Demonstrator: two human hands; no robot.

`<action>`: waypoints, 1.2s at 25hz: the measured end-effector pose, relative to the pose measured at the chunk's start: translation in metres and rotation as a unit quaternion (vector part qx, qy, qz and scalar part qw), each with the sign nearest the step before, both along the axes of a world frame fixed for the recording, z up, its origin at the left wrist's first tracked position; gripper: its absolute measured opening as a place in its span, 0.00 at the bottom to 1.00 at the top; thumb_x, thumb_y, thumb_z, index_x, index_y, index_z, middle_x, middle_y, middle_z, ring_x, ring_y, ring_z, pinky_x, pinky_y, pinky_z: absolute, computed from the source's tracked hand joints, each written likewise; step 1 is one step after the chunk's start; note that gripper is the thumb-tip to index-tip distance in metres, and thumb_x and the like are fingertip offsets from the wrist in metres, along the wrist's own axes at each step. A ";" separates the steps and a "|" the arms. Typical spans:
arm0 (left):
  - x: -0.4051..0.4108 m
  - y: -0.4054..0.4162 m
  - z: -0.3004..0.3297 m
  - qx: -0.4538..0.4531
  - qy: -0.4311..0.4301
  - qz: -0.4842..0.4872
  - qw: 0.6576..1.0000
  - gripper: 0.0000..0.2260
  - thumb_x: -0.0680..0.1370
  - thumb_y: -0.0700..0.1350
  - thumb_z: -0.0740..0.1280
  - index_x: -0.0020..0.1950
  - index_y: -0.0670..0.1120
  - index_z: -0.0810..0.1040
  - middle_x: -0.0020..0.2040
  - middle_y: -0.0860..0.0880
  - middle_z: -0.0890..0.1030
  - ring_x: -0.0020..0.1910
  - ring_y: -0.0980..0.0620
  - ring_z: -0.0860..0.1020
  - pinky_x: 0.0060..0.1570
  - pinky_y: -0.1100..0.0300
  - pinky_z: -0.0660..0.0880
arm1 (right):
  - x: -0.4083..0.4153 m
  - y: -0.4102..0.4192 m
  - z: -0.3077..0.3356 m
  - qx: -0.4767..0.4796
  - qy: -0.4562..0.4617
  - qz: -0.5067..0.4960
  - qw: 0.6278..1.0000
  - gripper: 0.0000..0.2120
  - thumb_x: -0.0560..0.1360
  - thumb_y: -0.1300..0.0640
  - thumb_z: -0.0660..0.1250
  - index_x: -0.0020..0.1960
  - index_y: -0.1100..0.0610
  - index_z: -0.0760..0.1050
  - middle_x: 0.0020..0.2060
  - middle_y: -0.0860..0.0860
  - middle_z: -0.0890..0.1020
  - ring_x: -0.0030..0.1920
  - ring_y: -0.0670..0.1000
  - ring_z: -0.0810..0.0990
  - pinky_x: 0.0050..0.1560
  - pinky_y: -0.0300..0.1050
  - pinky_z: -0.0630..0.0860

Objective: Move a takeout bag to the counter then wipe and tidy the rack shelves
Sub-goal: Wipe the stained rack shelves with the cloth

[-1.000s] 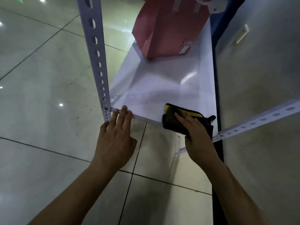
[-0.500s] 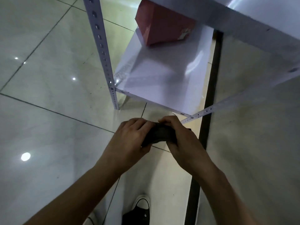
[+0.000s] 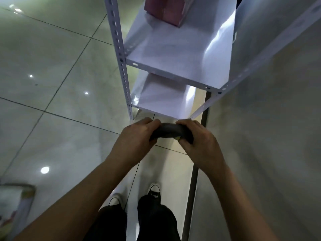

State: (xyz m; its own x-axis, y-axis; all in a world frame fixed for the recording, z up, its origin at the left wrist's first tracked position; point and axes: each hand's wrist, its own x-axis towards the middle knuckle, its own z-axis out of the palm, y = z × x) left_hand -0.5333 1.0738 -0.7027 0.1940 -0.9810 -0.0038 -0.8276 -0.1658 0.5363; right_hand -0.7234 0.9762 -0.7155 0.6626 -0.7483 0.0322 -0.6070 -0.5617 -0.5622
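Observation:
A dark cleaning cloth (image 3: 169,131) with a yellow edge is bunched between both hands, in the air in front of the white metal rack. My left hand (image 3: 137,136) grips its left end and my right hand (image 3: 196,138) grips its right end. Two white shelves show: an upper shelf (image 3: 173,49) and a lower shelf (image 3: 161,98) just beyond my hands. A pink takeout bag (image 3: 166,11) stands at the far end of the upper shelf, cut off by the frame's top.
The rack's perforated front post (image 3: 119,54) rises to the left of the shelves, and an angled rail (image 3: 243,73) runs on the right beside a grey wall (image 3: 269,119). Glossy tiled floor lies to the left. My shoes (image 3: 153,188) stand below. A pale object (image 3: 13,206) sits at bottom left.
My right hand lifted the cloth off the shelf edge, my left hand left the shelf and joined it on the cloth. The view rose, so that two shelves show now.

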 end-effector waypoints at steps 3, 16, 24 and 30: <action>0.001 0.005 0.072 -0.015 -0.024 -0.003 1.000 0.11 0.76 0.42 0.69 0.58 0.47 0.78 0.49 0.48 0.80 0.45 0.46 0.79 0.42 0.51 0.76 | -0.002 0.011 0.069 -0.022 -0.020 -0.045 0.999 0.18 0.72 0.52 0.68 0.61 0.47 0.76 0.48 0.44 0.81 0.45 0.48 0.80 0.45 0.48 0.78; 0.002 0.000 0.321 -0.141 -0.063 -0.101 0.983 0.08 0.78 0.45 0.69 0.55 0.54 0.75 0.45 0.54 0.78 0.40 0.53 0.77 0.38 0.56 0.77 | -0.029 0.035 0.323 -0.069 0.020 -0.112 0.991 0.13 0.76 0.50 0.69 0.59 0.43 0.74 0.43 0.40 0.81 0.39 0.43 0.78 0.40 0.41 0.74; 0.027 0.002 0.414 -0.174 -0.127 -0.141 0.966 0.07 0.78 0.48 0.67 0.55 0.52 0.76 0.48 0.52 0.80 0.45 0.49 0.78 0.40 0.54 0.75 | -0.010 0.044 0.404 -0.016 -0.072 -0.126 0.989 0.19 0.69 0.64 0.70 0.56 0.48 0.78 0.45 0.45 0.80 0.42 0.47 0.80 0.43 0.44 0.79; 0.048 -0.007 0.435 -0.199 -0.188 -0.147 0.951 0.08 0.76 0.50 0.70 0.53 0.52 0.78 0.48 0.52 0.81 0.47 0.49 0.75 0.37 0.59 0.59 | 0.005 0.031 0.410 -0.044 -0.129 -0.153 0.979 0.19 0.71 0.64 0.70 0.55 0.43 0.80 0.46 0.42 0.80 0.47 0.40 0.78 0.44 0.28 0.71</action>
State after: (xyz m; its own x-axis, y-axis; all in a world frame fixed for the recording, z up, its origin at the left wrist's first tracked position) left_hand -0.4854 1.0670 -0.2678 -0.1743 -0.9026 0.3936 -0.9525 0.2559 0.1652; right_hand -0.7182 1.0072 -0.3052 0.3688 -0.8976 0.2416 -0.5991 -0.4283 -0.6765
